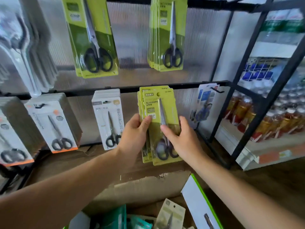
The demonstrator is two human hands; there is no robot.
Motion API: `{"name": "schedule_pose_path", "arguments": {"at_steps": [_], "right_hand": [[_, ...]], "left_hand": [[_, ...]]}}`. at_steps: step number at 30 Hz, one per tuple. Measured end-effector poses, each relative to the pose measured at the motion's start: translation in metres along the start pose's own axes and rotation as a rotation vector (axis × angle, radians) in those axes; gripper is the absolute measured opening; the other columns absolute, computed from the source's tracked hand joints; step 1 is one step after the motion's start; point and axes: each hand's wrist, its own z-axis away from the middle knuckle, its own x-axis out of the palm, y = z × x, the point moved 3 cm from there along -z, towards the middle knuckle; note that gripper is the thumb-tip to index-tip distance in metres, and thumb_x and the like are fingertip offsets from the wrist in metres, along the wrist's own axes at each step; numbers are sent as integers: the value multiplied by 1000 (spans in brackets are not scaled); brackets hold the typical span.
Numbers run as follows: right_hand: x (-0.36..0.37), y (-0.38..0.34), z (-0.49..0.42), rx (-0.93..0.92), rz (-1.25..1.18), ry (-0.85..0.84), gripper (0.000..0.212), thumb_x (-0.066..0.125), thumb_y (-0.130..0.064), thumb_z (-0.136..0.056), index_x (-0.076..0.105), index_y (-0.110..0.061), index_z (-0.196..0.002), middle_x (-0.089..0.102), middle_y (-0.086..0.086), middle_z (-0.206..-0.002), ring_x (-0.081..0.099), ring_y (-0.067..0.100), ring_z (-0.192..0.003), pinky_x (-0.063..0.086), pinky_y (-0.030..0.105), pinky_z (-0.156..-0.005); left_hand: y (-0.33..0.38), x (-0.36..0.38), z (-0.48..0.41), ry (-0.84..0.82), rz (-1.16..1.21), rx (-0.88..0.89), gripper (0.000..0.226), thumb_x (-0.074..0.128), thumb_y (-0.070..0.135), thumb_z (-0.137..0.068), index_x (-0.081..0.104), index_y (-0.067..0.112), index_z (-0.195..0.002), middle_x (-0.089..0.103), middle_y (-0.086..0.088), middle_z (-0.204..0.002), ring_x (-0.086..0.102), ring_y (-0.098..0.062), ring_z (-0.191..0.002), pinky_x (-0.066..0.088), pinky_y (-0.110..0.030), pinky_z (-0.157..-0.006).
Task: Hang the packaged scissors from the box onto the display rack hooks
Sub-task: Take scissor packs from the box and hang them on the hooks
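Both grips are closed on stock at the lower rail of the rack. Left grip pinches the stack of packaged scissors; thumb flat on the front card by the GRIP label, fingers hidden behind. Right grip holds the front pack; forefinger laid across the clear blister, thumb up along the right edge.

Cards are flat, glossy yellow-green rectangles; steel blades and black oval loop handles under moulded plastic. A round punched hole near the top edge sits about level with the rail; can't tell if a hook is through it.

Cardboard box sits below my forearms; matte brown, ragged torn flap. Inside are loose packs, one teal and one pale card. A white carton with a green edge leans at the box's right side.

Two matching green stacks hang higher up. On the lower rail, white-carded scissors and orange-trimmed ones hang to the left, blue packs to the right, with a bare black hook just beside them.

Back panel is ribbed and translucent; frame is thin black metal bar. Bottles stand in rows on a shelf behind it, blurred.
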Motion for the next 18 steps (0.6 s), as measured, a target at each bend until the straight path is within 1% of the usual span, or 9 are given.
{"name": "schedule_pose_path", "arguments": {"at_steps": [1, 3, 5, 7, 9, 10, 12, 15, 18], "right_hand": [[-3, -11, -6, -40, -7, 40, 60, 71, -45, -83, 46, -25, -134, 60, -5, -124, 59, 10, -112, 49, 28, -94], [-13, -38, -21, -138, -21, 108, 80, 77, -40, -79, 34, -30, -145, 50, -5, -132, 54, 10, -118, 47, 29, -98], [-23, -65, -32, -232, -18, 140, 80, 79, -35, -79, 34, -36, -145, 44, -8, -133, 50, 8, -119, 46, 28, -100], [-32, -92, -40, -318, -4, 135, 76, 77, -25, -80, 35, -42, -141, 37, -14, -133, 43, 1, -123, 38, 15, -102], [-38, -114, -49, -408, 18, 140, 77, 73, -12, -80, 35, -42, -140, 33, -15, -134, 35, -4, -127, 27, 3, -103], [-40, -123, -54, -436, 29, 153, 77, 71, -8, -80, 36, -38, -142, 32, -15, -134, 33, -4, -129, 24, 3, -104], [-43, -139, -65, -441, 37, 170, 75, 70, -10, -82, 35, -31, -146, 31, -15, -136, 30, -3, -131, 22, 7, -106], [-49, -155, -80, -462, 55, 216, 70, 67, -15, -87, 35, -28, -148, 32, -18, -135, 28, -11, -125, 17, -4, -98], [-60, -166, -95, -453, 44, 273, 64, 63, -17, -90, 38, -26, -148, 34, -20, -132, 31, -11, -122, 21, 0, -96]], "left_hand": [[9, 2, -2, 22, 4, 35, 17, 53, 29, -101, 62, 15, -98, 72, -10, -95, 70, -29, -93, 59, -44, -82], [37, 3, -5, 64, 1, 130, 16, 52, 26, -102, 62, 14, -98, 72, -4, -89, 69, -16, -82, 59, -26, -69], [67, 4, -5, 97, -39, 257, 20, 52, 25, -101, 59, 9, -94, 66, -2, -78, 62, -10, -67, 50, -14, -56], [94, 5, -5, 112, -104, 367, 31, 53, 25, -101, 42, 8, -77, 43, 4, -59, 41, -8, -51, 34, -14, -44], [116, 8, -5, 111, -137, 412, 38, 53, 25, -101, 31, 14, -72, 30, 12, -51, 28, -6, -46, 26, -16, -41], [125, 9, -8, 115, -136, 420, 38, 52, 26, -101, 31, 15, -71, 30, 13, -50, 29, -7, -47, 27, -17, -42], [140, 9, -14, 144, -126, 433, 39, 53, 28, -101, 32, 16, -70, 33, 12, -51, 32, -10, -51, 29, -20, -44], [162, 11, -23, 164, -109, 430, 36, 50, 30, -102, 37, 13, -72, 37, 9, -55, 35, -8, -52, 33, -17, -45], [179, 15, -32, 198, -115, 422, 35, 47, 29, -103, 43, 11, -74, 42, 8, -55, 36, -3, -46, 33, -13, -42]]}}
